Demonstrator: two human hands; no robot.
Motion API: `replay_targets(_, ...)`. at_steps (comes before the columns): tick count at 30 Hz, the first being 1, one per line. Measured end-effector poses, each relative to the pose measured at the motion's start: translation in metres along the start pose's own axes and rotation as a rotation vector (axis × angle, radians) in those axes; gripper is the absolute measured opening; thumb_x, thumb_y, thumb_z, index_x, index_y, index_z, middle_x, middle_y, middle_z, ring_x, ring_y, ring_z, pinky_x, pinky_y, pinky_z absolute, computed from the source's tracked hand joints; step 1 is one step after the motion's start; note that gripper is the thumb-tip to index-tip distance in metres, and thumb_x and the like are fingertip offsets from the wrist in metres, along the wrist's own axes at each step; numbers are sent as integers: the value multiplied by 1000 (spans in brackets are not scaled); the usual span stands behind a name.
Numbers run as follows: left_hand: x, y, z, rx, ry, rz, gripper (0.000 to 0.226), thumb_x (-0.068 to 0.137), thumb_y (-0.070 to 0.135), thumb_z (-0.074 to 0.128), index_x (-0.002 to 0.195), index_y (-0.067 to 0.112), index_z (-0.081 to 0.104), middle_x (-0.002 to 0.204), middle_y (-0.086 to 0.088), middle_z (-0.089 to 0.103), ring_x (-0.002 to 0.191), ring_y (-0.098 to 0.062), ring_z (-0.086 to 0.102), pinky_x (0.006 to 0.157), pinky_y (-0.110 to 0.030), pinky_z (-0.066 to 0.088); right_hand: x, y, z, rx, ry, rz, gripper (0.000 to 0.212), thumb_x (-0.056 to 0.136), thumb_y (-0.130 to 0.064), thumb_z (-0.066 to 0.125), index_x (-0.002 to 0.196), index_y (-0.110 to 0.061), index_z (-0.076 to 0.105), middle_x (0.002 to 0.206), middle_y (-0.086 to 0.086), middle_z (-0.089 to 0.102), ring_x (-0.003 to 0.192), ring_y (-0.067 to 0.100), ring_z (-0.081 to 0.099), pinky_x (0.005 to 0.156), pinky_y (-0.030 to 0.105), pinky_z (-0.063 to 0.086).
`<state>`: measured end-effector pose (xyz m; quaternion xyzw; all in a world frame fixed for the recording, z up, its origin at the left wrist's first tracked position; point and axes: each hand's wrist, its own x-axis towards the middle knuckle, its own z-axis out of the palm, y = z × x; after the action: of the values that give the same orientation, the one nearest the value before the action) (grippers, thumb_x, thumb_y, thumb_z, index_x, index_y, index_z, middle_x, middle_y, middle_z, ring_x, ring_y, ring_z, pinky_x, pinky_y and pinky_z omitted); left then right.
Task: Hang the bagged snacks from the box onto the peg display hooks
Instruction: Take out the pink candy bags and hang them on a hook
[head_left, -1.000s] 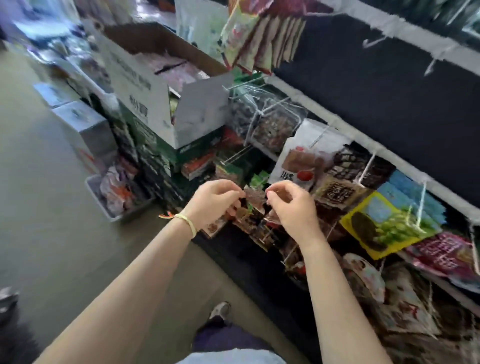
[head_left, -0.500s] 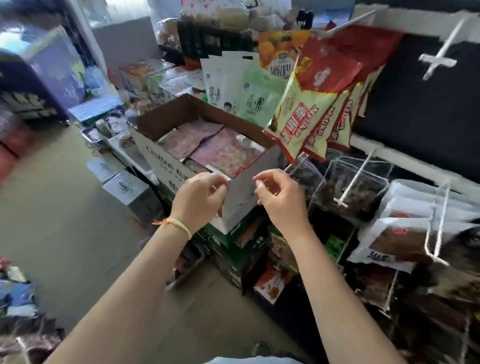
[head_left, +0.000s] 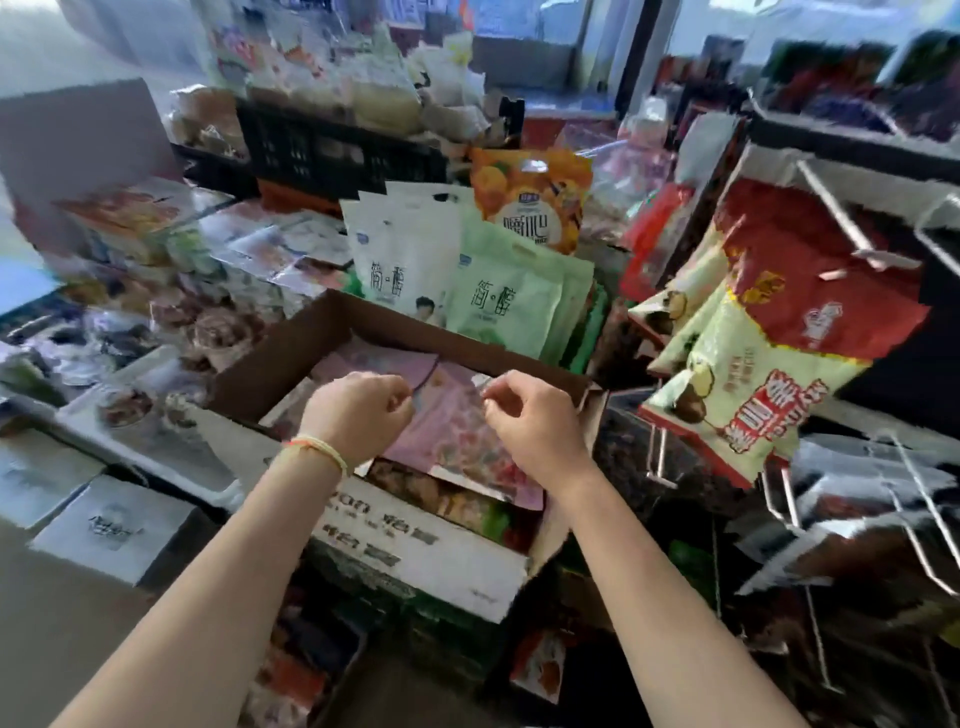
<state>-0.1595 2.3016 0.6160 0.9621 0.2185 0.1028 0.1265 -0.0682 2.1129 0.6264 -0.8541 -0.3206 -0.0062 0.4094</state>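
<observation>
**A:** Where do the snacks lie from the person's hands?

**B:** Directly beneath and just ahead. The open brown cardboard box with the white printed front (head_left: 415, 551) sits under both wrists, and the topmost flat pink-and-purple foil snack bag (head_left: 447, 415) lies face up inside it, between the two hands. Its long axis seems to run from the far left corner of the box toward the near right, tilted against the box walls.

**A:** Which hand is nearer?

**B:** Both hover over it about equally. The left hand (head_left: 358, 415), with the yellow-and-orange cord bracelet (head_left: 317, 449) at the wrist, covers the bag's left edge; the right hand (head_left: 530, 415) covers its right part. Both have curled fingers. Whether either already pinches the bag's top edge or is simply clenched above it, the view does not show.

**A:** And the hooks?

**B:** Off to the person's right. The bare metal peg hooks (head_left: 841, 213) jut out from the dark display panel, so the likely carry is a lift and a swing rightward.

**A:** Any writing?

**B:** The white and pale-green pouches (head_left: 457, 280) behind the box read "简醇". The orange pouch (head_left: 530, 202) shows large characters, too blurred to give with certainty. The red-and-cream chestnut-picture bags (head_left: 769, 364) on a hook carry red characters, and the box front has dark print; neither is legible.
</observation>
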Motion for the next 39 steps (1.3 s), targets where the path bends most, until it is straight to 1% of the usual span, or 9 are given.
replay_targets(2, 8, -21, 1, 16, -18, 19, 25, 97, 38, 54, 90, 19, 69, 99, -8, 71, 96, -32, 64, 68, -33, 38, 28, -8, 21, -166, -157, 100, 24, 89, -20, 68, 113, -17, 67, 108, 3, 68, 102, 21, 64, 84, 32, 51)
replay_targets(5, 8, -42, 10, 15, -134, 68, 28, 99, 37, 49, 97, 16, 68, 104, -10, 70, 99, -32, 65, 76, -35, 47, 55, -5, 53, -540, -621, 277, 98, 80, -42, 81, 156, -20, 22, 157, 17, 27, 143, 35, 34, 110, 42, 35)
replay_targets(7, 4, -44, 14, 36, -221, 144, 28, 98, 34, 48, 99, 15, 68, 106, -10, 69, 100, -32, 65, 77, -35, 48, 57, 5, 70, -728, -791, 344, 131, 72, -49, 86, 160, -24, -8, 166, 16, -5, 152, 39, 6, 120, 51, 19)
replay_targets(10, 4, -45, 14, -15, -191, 189, 27, 98, 32, 49, 94, 13, 67, 101, -10, 69, 96, -31, 65, 71, -32, 42, 48, 16, 86, -819, -804, 363, 142, 67, -50, 88, 157, -25, -20, 166, 17, -13, 153, 40, -4, 124, 53, 7)
replay_targets(17, 18, -43, 11, -220, -43, 210, 29, 96, 30, 53, 72, 15, 49, 71, -5, 53, 73, -33, 57, 60, -32, 32, 37, -4, 62, -549, -599, 373, 77, 83, -29, 68, 152, -22, 35, 151, 8, 47, 133, 28, 49, 106, 37, 44)
replay_targets(26, 21, -48, 0, -820, 307, 30, 22, 86, 35, 58, 77, 15, 57, 70, 4, 58, 68, -19, 53, 63, -34, 42, 13, -25, 26, -234, -44, 326, 30, 92, -8, 58, 110, -23, 76, 107, -8, 75, 101, 9, 66, 91, 30, 53)
replay_targets(29, 13, -34, -17, -1053, 130, -24, 42, 75, 57, 57, 84, 16, 56, 77, 1, 61, 73, -15, 59, 68, -35, 46, 7, -47, 10, -78, 145, 285, 18, 93, -17, 67, 106, -25, 77, 92, -17, 74, 86, -1, 66, 78, 23, 54)
replay_targets(33, 9, 2, -36, -1492, -351, 12, 82, 64, 60, 77, 131, 25, 47, 114, -15, 66, 100, -27, 70, 88, -53, 57, 3, -97, 17, -106, 300, 88, 25, 94, -21, 66, 117, -25, 73, 104, -17, 72, 97, -4, 65, 82, 16, 52)
replay_targets(39, 18, 4, -40, -1877, -260, -81, 44, 89, 19, 68, 131, 8, 58, 116, -15, 71, 105, -33, 70, 83, -41, 60, -12, -112, 22, -72, 96, -44, 44, 90, -38, 69, 131, -22, 65, 138, -10, 58, 134, 2, 47, 112, 29, 41)
